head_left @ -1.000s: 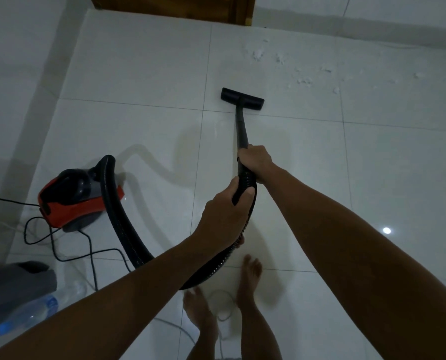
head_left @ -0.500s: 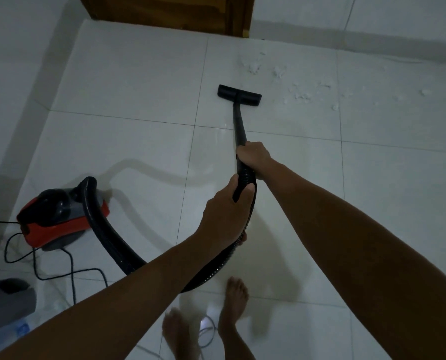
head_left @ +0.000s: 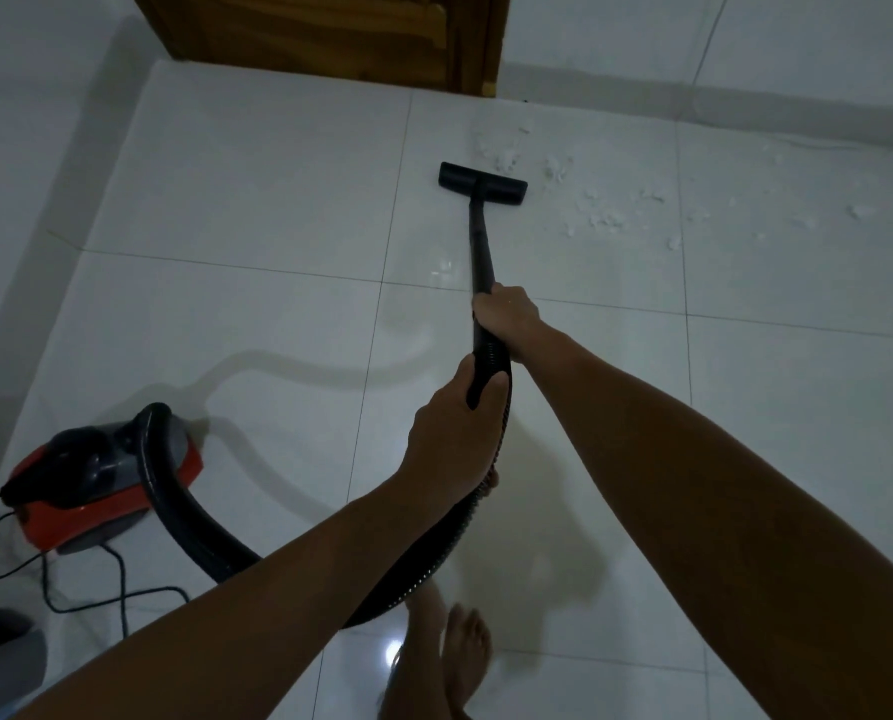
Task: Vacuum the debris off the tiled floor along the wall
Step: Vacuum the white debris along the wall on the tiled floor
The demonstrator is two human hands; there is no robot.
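door: we see brown wood door [head_left: 330,39] at the far wall
corner: a grey thing [head_left: 2,662] sits low left

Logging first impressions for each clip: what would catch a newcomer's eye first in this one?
Probably the black vacuum wand running up the middle, gripped by the right hand ahead and the left hand behind. Its floor head sits just left of white debris scattered near the far wall. At lower left, the red vacuum cleaner stands out on the pale tiles.
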